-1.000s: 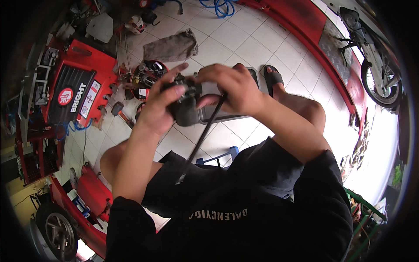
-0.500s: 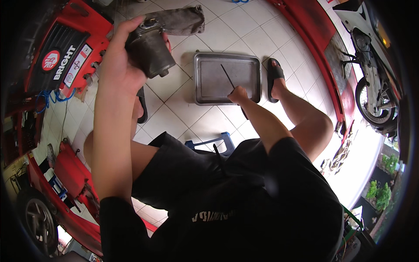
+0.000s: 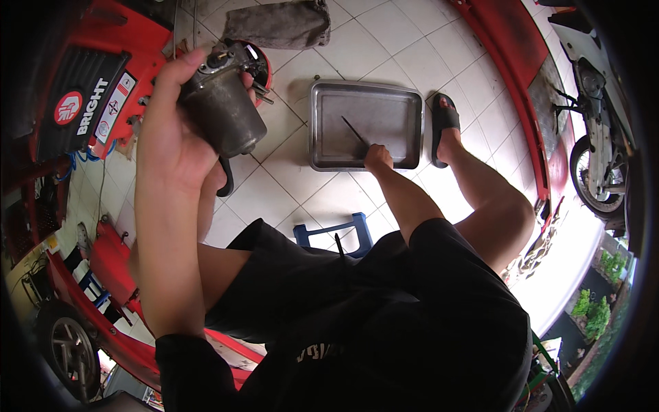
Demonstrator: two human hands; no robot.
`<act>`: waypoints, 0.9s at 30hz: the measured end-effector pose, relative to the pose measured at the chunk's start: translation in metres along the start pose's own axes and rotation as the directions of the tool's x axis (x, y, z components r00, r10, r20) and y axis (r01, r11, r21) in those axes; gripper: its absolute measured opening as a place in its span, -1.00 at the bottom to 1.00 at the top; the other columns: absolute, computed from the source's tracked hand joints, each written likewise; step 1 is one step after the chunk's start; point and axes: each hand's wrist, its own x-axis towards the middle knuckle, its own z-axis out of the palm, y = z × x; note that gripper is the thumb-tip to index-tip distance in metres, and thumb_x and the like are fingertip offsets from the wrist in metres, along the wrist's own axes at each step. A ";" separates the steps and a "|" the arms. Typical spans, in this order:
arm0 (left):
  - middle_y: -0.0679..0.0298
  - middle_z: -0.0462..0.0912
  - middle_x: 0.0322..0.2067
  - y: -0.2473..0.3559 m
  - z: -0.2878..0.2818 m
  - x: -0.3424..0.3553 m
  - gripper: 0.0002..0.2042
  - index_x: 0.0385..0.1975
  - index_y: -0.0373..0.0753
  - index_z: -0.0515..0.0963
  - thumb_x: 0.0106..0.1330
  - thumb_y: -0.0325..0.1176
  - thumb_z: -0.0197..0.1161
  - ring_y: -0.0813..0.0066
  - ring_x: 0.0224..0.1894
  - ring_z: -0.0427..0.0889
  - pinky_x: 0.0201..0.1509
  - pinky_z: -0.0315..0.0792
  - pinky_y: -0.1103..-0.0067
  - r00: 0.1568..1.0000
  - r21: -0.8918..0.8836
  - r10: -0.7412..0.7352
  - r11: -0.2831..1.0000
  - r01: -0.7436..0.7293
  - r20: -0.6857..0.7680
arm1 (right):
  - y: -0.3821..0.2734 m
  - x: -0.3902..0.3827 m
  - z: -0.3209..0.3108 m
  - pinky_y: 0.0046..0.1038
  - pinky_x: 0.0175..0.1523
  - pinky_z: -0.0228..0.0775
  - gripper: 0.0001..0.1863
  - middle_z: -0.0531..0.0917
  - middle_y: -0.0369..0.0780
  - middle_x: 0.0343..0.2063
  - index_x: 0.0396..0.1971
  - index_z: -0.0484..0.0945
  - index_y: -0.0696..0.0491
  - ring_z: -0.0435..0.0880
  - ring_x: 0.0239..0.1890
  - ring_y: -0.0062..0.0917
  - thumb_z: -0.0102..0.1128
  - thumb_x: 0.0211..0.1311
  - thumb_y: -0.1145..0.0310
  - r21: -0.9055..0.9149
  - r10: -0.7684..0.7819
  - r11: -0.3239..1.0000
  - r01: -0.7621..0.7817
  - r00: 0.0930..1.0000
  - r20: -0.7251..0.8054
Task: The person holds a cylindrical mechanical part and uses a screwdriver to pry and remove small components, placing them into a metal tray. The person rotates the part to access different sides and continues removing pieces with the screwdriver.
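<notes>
Raised at the upper left, my left hand (image 3: 180, 141) is wrapped round a dark grey cylindrical metal motor part (image 3: 230, 113). Small fittings sit on its upper end, and its rounded end tilts down to the right. My right hand (image 3: 378, 158) is closed round the lower end of a thin dark rod (image 3: 355, 130), whose kind I cannot make out. That hand is over the near edge of a shallow rectangular metal tray (image 3: 417, 130) on the floor. The rod slants up and left across the tray.
A grey rag (image 3: 278, 26) lies on the tiled floor beyond the motor part. Partly hidden behind that part is a red container (image 3: 266, 67) with tools. A blue stool (image 3: 333, 228) shows beneath me. Red lift frames run along both sides, and a motorcycle (image 3: 596, 130) stands right.
My left hand has come down and left with the motor part, turning it, so the rag and red container show more. My right hand has shifted slightly within the tray.
</notes>
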 end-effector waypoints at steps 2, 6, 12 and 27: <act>0.02 0.67 -0.26 -0.004 0.001 -0.002 -0.64 -0.09 -0.34 0.53 0.25 -0.24 0.39 0.13 -0.24 0.72 -0.11 0.65 0.28 1.000 -0.026 0.010 1.000 -0.009 0.024 | 0.001 -0.003 -0.004 -0.22 0.17 0.58 -0.70 0.70 -0.03 -0.02 -0.14 0.70 0.14 0.69 0.08 -0.17 0.35 0.14 0.33 0.021 -0.030 0.999 0.030 0.999 0.017; 0.05 0.68 -0.27 -0.011 0.013 -0.005 -0.67 -0.12 -0.32 0.55 0.24 -0.25 0.39 0.15 -0.24 0.71 -0.12 0.64 0.29 0.992 -0.043 -0.015 0.999 0.020 0.126 | 0.017 0.015 -0.039 -0.28 0.05 0.62 -0.70 0.79 -0.08 -0.29 -0.32 0.75 0.12 0.78 -0.12 -0.21 0.45 -0.01 0.23 0.136 -0.212 0.965 0.223 0.973 -0.091; 0.00 0.64 -0.15 -0.024 0.024 -0.023 -0.59 0.00 -0.36 0.53 0.37 -0.13 0.23 0.06 -0.13 0.67 0.01 0.57 0.18 0.978 -0.093 -0.061 0.992 0.081 0.202 | -0.026 -0.053 -0.217 -0.40 -0.41 0.54 -0.85 0.74 -0.26 -0.52 -0.35 0.77 0.03 0.62 -0.62 -0.55 0.35 0.14 0.30 0.470 -0.431 0.749 0.468 0.882 -0.192; 0.09 0.67 -0.12 -0.084 0.056 -0.031 -0.69 0.05 -0.25 0.53 0.43 -0.22 0.18 0.16 -0.11 0.68 0.00 0.57 0.27 0.973 0.028 -0.095 0.995 0.091 0.210 | -0.042 -0.265 -0.313 -0.63 -0.46 0.44 -0.82 0.63 -0.26 -0.42 -0.16 0.64 0.20 0.56 -0.52 -0.75 0.38 0.28 0.50 0.508 -0.722 -0.119 0.853 0.276 -0.634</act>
